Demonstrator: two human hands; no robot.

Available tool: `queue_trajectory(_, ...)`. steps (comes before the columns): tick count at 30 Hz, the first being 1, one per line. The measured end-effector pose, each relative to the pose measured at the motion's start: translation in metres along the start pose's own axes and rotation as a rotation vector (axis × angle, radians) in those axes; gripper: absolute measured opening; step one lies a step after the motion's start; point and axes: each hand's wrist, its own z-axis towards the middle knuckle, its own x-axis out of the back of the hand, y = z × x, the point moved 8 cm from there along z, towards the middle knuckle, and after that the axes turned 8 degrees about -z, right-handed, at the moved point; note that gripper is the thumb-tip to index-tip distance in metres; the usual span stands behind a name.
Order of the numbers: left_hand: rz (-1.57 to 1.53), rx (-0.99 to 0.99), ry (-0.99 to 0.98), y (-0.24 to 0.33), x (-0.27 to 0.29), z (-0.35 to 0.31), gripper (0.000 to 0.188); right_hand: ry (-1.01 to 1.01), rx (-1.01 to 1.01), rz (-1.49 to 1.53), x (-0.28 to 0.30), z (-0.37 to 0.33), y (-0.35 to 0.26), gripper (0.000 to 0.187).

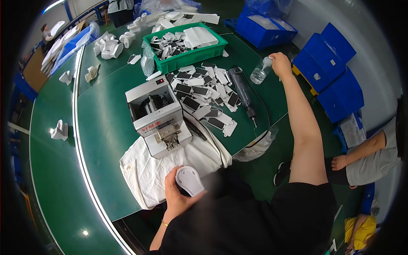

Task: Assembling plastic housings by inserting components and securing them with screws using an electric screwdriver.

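My left hand (172,193) is closed around a white plastic housing (190,180), its hollow side turned up, above the near edge of a white cloth (140,170). At the far right of the table my right hand (281,66) reaches out with its fingers closed on a small white rounded piece (267,62). That piece is at the top of a clear container (258,76); I cannot tell whether it is a lid. A grey-white screw feeder (157,117) stands on the cloth. Between it and my right arm lies a dark electric screwdriver (243,93).
White plates with dark panels (199,91) are heaped mid-table. Behind them stands a green bin (191,53) of similar parts. White housings (108,46) lie at the back left. Blue crates (325,63) are stacked on the right. A seated person (369,157) is nearby.
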Motion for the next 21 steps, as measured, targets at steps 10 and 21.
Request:
queue_trajectory(10, -0.148, 0.022, 0.091, -0.002, 0.001, 0.005, 0.099, 0.041, 0.263, -0.082, -0.011, 0.01, 0.007, 0.028)
queue_trajectory(21, -0.181, -0.049, 0.129, 0.0, 0.003, -0.003, 0.109, 0.095, 0.185, -0.049, -0.035, 0.003, 0.019, 0.024)
